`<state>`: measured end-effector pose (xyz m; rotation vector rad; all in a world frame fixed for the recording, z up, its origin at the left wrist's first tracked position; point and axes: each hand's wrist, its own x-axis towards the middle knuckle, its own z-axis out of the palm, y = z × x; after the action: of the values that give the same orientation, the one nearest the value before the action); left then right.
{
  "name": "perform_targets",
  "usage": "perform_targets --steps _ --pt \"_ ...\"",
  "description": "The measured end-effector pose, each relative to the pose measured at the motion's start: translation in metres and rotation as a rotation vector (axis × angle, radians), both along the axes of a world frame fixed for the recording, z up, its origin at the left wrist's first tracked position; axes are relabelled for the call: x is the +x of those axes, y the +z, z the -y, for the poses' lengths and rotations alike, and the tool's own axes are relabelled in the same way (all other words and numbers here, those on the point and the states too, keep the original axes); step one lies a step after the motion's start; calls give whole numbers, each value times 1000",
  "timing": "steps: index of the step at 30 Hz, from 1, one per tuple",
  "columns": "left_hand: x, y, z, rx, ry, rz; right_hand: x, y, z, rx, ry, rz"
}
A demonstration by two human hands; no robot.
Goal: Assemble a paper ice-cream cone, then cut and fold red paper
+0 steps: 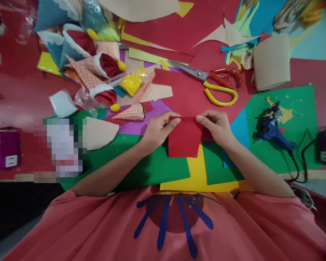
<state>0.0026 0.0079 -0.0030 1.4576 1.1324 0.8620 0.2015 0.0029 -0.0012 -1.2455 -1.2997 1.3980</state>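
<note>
Between my two hands hangs a small red sheet (184, 139), of paper or felt, with its top edge level. My left hand (161, 128) pinches its upper left corner between thumb and fingers. The upper right corner is pinched the same way by my right hand (216, 125). Below and behind the sheet lie green sheets (141, 159) and a yellow sheet (176, 185). Just beyond my right hand rest scissors (203, 75) with one red and one yellow handle loop. To the left of my left hand is a small checked cone (130, 112).
Decorated cones (87, 72) with white trim crowd the back left. A blue glue gun (278, 130) with a black cord lies on green sheeting at right. Behind it stands a beige roll (271, 63) near paper scraps (233, 32). A cut beige piece (99, 134) lies at left.
</note>
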Motion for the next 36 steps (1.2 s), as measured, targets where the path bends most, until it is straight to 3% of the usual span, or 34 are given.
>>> perform_targets --steps 4,11,24,36 --pt "0 2 0 -55 -16 12 1 0 1 9 16 -2" --pt "-2 8 0 0 -68 -24 -1 4 4 34 100 34" --pt "-1 2 2 109 -102 -166 -5 0 4 10 148 43" --pt "-1 3 2 109 -71 -165 -4 5 4 -28 175 118"
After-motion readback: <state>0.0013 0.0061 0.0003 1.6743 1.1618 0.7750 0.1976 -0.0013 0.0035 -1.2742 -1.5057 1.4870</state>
